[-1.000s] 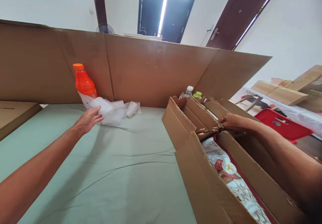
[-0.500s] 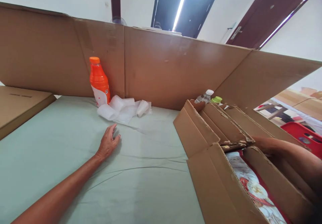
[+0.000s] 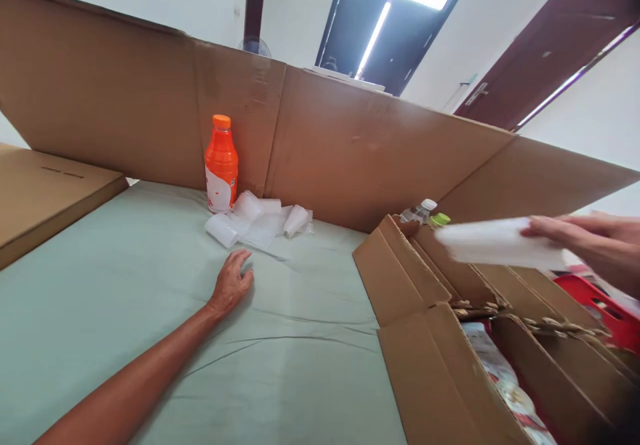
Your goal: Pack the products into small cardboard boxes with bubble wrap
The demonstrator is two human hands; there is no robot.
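Observation:
My left hand (image 3: 232,285) rests on the pale green cloth, fingers loosely bent and thumb apart, with nothing in it. Just beyond its fingertips lie crumpled, partly rolled pieces of translucent white wrapping (image 3: 260,222). Behind them an orange bottle (image 3: 221,165) with a white label stands upright. At the right, my right hand (image 3: 595,238) grips a white roll of wrapping (image 3: 490,242) by one end, raised over the open cardboard box (image 3: 415,358). Motion blurs the roll's outline, and its exact material cannot be made out.
Cardboard panels (image 3: 350,145) wall off the table's back. A flat carton (image 3: 55,192) lies at left. From the box show a white-capped clear bottle (image 3: 423,210), a green cap (image 3: 440,219) and a printed packet (image 3: 510,385). A red plastic object (image 3: 600,305) is beyond it.
My right hand has come up out of the box area, now holding the white roll. My left hand stays on the cloth. The camera's view has shifted slightly.

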